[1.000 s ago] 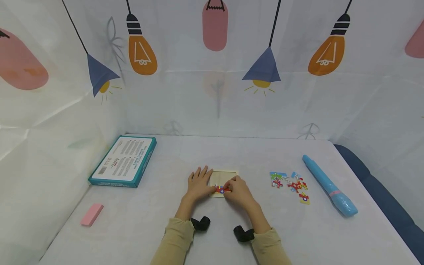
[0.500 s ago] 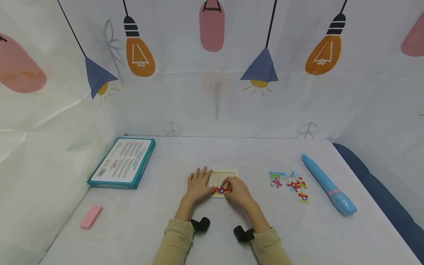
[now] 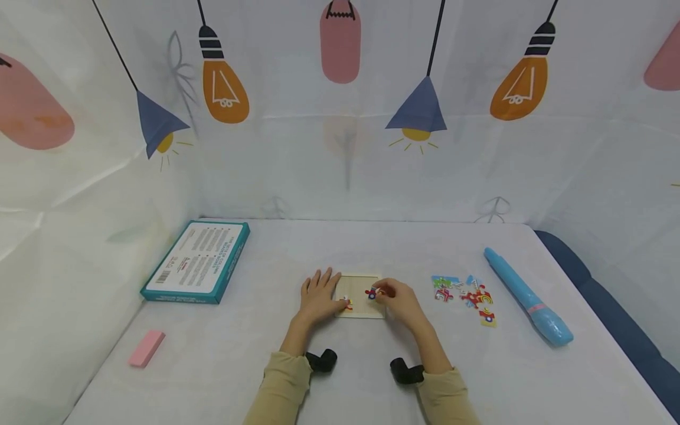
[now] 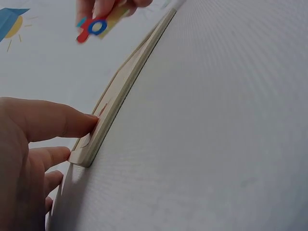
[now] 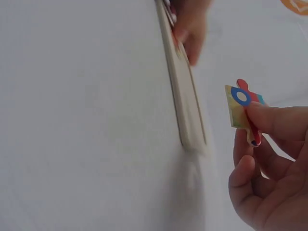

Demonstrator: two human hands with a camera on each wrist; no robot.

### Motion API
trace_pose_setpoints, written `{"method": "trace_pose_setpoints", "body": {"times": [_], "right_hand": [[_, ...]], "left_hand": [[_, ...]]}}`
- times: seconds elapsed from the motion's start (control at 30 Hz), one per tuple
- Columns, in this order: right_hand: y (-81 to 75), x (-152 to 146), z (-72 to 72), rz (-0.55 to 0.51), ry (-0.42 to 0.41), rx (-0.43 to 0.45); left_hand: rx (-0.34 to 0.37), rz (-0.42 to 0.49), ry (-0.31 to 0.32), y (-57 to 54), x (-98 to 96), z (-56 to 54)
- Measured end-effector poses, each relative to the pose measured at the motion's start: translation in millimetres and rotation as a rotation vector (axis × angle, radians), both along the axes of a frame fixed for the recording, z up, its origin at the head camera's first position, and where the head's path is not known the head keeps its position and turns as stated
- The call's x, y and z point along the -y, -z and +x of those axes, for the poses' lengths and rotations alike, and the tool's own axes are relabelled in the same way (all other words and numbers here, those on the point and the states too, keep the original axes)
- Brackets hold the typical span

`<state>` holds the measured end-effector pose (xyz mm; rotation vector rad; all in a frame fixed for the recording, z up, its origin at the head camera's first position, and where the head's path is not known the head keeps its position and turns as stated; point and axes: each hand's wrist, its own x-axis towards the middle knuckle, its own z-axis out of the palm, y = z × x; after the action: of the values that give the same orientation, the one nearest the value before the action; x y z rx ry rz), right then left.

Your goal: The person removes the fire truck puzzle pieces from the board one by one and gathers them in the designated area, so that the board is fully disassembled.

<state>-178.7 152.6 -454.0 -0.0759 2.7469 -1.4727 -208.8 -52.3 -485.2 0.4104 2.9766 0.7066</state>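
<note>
A shallow wooden puzzle tray (image 3: 361, 314) lies on the table, with one puzzle piece (image 3: 348, 304) in its near left corner. My left hand (image 3: 319, 301) rests at the tray's left side, fingers spread and straight, the thumb pressing on that corner piece. Above the right part of the tray, my right hand (image 3: 402, 302) pinches a red, yellow and blue puzzle piece (image 5: 242, 103) between thumb and fingers. In the right wrist view this piece is held up, apart from the tray (image 5: 189, 113).
Several loose puzzle pieces (image 3: 473, 298) lie to the right, beside a light blue wand-shaped object (image 3: 526, 295). A teal-edged flat box (image 3: 196, 260) is at the back left. A pink block (image 3: 147, 348) lies at the left.
My right hand has lifted the red puzzle piece off the tray's near edge and moved it up and to the right. The left hand stays where it was.
</note>
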Motion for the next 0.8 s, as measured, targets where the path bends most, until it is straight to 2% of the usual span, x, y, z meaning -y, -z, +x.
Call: {"method": "trace_pose_setpoints", "body": {"times": [0.27, 0.8], "right_hand": [[-6.2, -39.2, 0.8, -0.001, 0.07, 0.053], [-2.2, -84.6, 15.8, 0.044, 0.108, 0.124]], "left_hand": [[-0.006, 0.001, 0.016, -0.7, 1.3, -0.9], [0.008, 0.025, 0.013, -4.0, 0.9, 3.4]]}}
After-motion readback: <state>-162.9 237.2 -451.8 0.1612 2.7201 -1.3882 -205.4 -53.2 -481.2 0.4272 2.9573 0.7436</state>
